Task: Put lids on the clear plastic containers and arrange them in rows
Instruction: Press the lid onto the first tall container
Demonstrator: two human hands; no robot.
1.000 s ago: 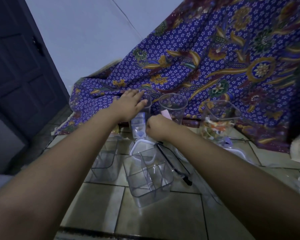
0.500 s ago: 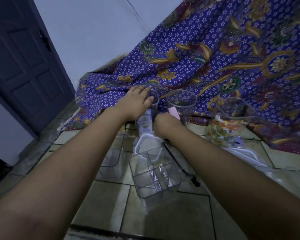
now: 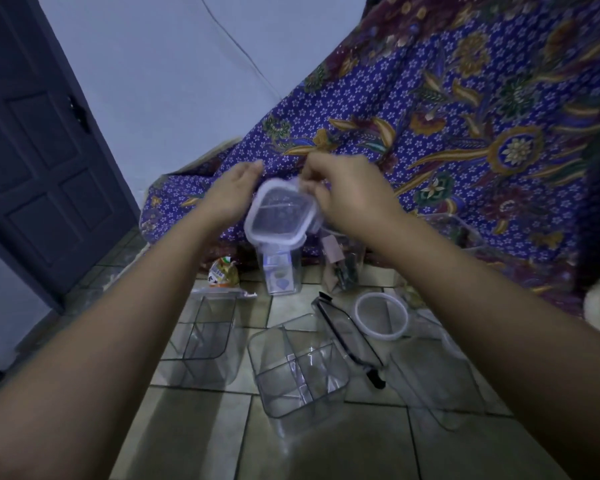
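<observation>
A square clear lid (image 3: 280, 213) with a white rim is held in the air between both hands, tilted toward me and blurred. My right hand (image 3: 347, 197) pinches its upper right corner. My left hand (image 3: 232, 192) holds its left edge with the fingers stretched out. Just below the lid, a tall clear container (image 3: 280, 270) stands open on the tiled floor. Next to it on the right is a round clear container (image 3: 343, 266) with small items inside. A round white-rimmed lid (image 3: 381, 317) lies flat on the floor.
Two divided clear containers (image 3: 207, 336) (image 3: 300, 370) stand in front, with a black-edged lid (image 3: 349, 339) leaning beside them. Another clear container (image 3: 437, 379) sits right. A snack packet (image 3: 224, 276) lies left of the tall container. Patterned purple cloth (image 3: 465, 133) drapes behind; a dark door (image 3: 32, 150) is left.
Both hands rose from the floor and the tall container's top, lifting the square lid into the air above it. The camera view tilted and shifted.
</observation>
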